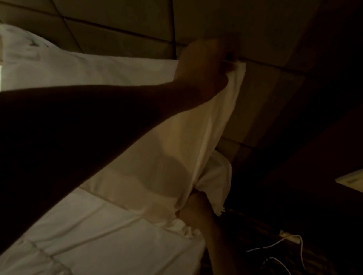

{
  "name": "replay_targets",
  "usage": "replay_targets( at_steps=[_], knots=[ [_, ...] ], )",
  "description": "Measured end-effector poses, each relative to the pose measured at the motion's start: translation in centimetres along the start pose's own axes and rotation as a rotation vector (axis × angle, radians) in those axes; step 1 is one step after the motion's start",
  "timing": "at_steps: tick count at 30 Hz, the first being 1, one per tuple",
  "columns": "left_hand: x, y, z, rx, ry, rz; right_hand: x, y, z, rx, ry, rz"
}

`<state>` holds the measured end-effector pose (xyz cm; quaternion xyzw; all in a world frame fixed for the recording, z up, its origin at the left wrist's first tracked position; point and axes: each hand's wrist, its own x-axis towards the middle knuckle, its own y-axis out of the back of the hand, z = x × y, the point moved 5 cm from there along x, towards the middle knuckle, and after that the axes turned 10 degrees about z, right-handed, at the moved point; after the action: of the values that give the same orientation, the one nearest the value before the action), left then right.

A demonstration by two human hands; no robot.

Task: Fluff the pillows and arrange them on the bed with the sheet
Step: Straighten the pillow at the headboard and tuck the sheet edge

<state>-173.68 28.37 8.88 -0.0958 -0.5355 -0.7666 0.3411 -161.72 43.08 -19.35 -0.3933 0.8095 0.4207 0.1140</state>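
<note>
Pillow [173,150] stands on edge on the sheet [113,241], held by two corners of one side; right hand [196,210], nearest, has its fingers curled tight on the lower corner, cloth bunching just above them; left hand [202,66] grips the top corner beyond, probably to stretch and shake the filling; second pillow [71,69] lies left of those fingers, against the headboard [102,2].

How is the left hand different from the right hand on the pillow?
The left hand grips the pillow by its top corner, up against the headboard. The right hand grips the bottom corner, down by the bed. The left arm reaches across the picture, while the right arm comes up from below. Both hands hold the same end of the pillow.
</note>
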Motion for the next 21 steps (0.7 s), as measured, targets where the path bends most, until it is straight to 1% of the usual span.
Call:
replay_targets(
  at_steps=[3,5,9,11,14,16,21],
  knots=[
    [0.3,-0.4,-0.5,0.030,0.000,-0.017,0.1,0.2,0.4,-0.004,-0.025,0.038],
    [0.1,-0.2,-0.5,0.040,-0.038,-0.040,0.1,0.7,0.5,0.030,-0.024,0.044],
    [-0.7,0.0,-0.3,0.054,-0.160,-0.054,0.3,2.1,0.4,0.228,-0.033,0.013],
    [-0.5,0.0,-0.7,0.065,-0.109,-0.032,0.6,2.0,0.5,0.237,-0.057,-0.004],
    [0.2,0.1,-1.0,0.018,0.035,0.005,0.5,1.5,0.5,0.118,-0.088,0.031],
    [0.8,0.6,-0.7,0.034,0.040,0.038,0.7,1.6,0.4,0.120,-0.083,0.065],
    [1.7,1.5,-0.1,0.055,-0.007,0.105,0.8,2.2,-0.5,0.076,0.002,0.095]
  ],
)
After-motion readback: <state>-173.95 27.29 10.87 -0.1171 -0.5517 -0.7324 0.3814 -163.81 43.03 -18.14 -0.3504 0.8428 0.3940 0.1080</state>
